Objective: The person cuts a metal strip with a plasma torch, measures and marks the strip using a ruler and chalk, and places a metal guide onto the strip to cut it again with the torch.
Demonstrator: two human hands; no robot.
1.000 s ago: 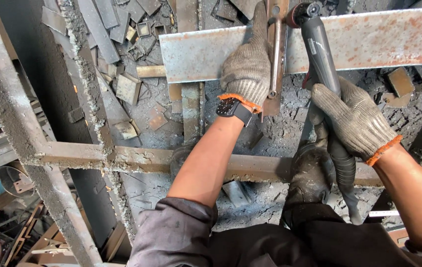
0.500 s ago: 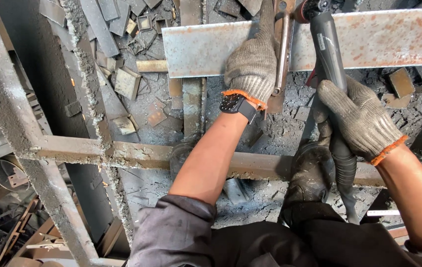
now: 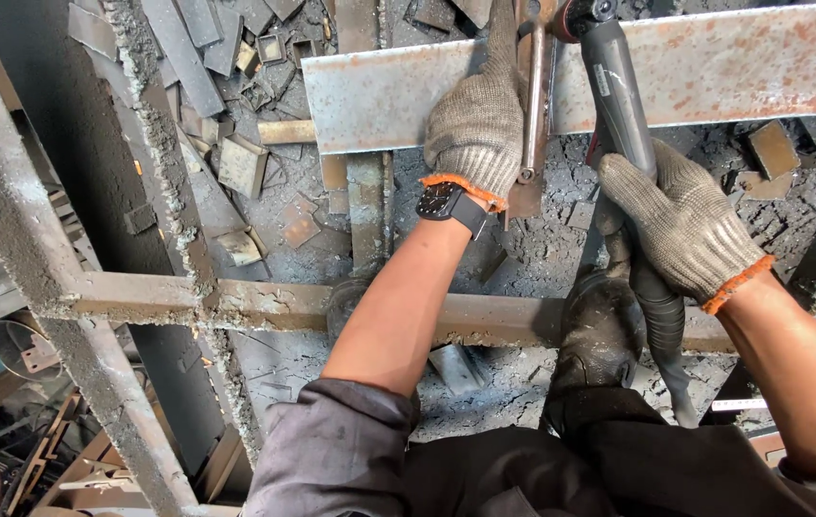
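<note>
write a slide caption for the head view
Gloved left hand steadies a rusty flat steel plate; gloved right hand grips a dark power tool.

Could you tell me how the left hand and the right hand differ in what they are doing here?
The left hand lies on the rusty flat steel bar, next to an upright metal piece; the right hand is wrapped around the dark handle of a power tool. The left hand reaches further from the body than the right hand. A black watch sits at the left wrist; none shows at the right. Both wear grey knitted gloves with orange cuffs.
</note>
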